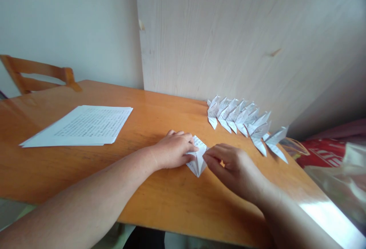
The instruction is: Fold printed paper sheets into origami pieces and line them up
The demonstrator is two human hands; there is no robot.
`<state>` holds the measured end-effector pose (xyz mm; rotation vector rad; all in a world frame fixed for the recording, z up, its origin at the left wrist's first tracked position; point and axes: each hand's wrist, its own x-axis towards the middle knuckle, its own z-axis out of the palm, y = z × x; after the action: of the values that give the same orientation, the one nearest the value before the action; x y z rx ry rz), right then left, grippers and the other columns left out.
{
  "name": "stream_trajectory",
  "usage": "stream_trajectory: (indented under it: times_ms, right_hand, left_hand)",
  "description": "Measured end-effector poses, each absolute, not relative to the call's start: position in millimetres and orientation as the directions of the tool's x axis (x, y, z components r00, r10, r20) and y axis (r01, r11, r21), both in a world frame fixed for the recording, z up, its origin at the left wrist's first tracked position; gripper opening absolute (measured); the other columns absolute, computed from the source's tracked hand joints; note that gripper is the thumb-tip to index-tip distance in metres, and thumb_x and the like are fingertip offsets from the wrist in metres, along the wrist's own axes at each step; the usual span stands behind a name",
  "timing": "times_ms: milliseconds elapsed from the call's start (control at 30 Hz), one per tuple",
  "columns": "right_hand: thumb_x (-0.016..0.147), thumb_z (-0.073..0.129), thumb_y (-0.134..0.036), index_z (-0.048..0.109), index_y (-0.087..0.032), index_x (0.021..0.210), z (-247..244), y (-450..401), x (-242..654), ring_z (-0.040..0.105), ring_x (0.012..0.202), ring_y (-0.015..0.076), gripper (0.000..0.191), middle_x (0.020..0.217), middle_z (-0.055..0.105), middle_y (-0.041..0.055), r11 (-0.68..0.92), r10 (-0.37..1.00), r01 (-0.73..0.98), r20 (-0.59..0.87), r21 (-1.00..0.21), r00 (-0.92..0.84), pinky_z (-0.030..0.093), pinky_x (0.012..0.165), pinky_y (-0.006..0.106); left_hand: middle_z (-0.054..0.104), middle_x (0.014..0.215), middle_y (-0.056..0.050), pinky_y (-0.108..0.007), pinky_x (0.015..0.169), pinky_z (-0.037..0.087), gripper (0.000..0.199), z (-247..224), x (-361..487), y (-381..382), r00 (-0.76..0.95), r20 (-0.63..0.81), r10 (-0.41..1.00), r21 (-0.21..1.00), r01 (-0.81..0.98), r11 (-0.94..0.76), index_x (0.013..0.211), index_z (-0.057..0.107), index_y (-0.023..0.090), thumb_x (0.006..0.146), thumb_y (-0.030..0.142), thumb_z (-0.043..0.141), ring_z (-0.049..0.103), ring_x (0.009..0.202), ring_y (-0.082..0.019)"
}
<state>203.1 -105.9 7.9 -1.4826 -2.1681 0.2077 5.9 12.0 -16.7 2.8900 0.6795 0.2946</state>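
Folded paper (201, 152) lies on desk (168, 199), pointed tip toward you, long axis running near to far. Likely light, easily creased; take side edges gently. Your left hand (175, 150) presses its left side, can't tell if fingers pinch; your right hand's (236, 165) fingers pinch the right corner.

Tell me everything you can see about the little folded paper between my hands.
The folded paper is a small white piece, roughly diamond-shaped, lying on the wooden table with one pointed end toward you. Dark printed marks show on its upper part; the lower part looks plain, with creases running down to that point. Your left hand rests over its left side, hiding some of it, and your right hand's fingertips are at its right corner.
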Motion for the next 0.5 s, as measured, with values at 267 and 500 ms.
stream_trajectory:
  times_ms: [267,500]
  right_hand:
    - [0.095,0.052,-0.02,0.072,-0.025,0.106,-8.1,-87.0,217.0,0.065,0.083,0.0192,0.024,0.093,0.073,0.0046,0.451,0.882,0.82,0.32,-0.353,-0.347,0.045,0.073,0.03]
    - [0.092,0.061,-0.027,0.073,-0.027,0.103,0.4,-104.1,197.0,0.065,0.091,0.0224,0.017,0.094,0.075,0.0045,0.556,0.816,0.813,0.297,-0.17,-0.496,0.04,0.089,0.041]
  left_hand:
    - [0.061,0.116,-0.004,-0.039,0.089,0.035,0.031,-15.7,3.7,13.9,0.873,0.104,0.477,0.231,0.445,-0.865,0.121,0.067,0.039,0.093,0.047,0.057,0.053,0.112,-0.027]
    - [0.061,0.117,-0.005,-0.04,0.091,0.035,0.034,-13.5,5.3,13.6,0.869,0.078,0.489,0.255,0.457,-0.853,0.12,0.068,0.037,0.092,0.052,0.057,0.052,0.114,-0.028]
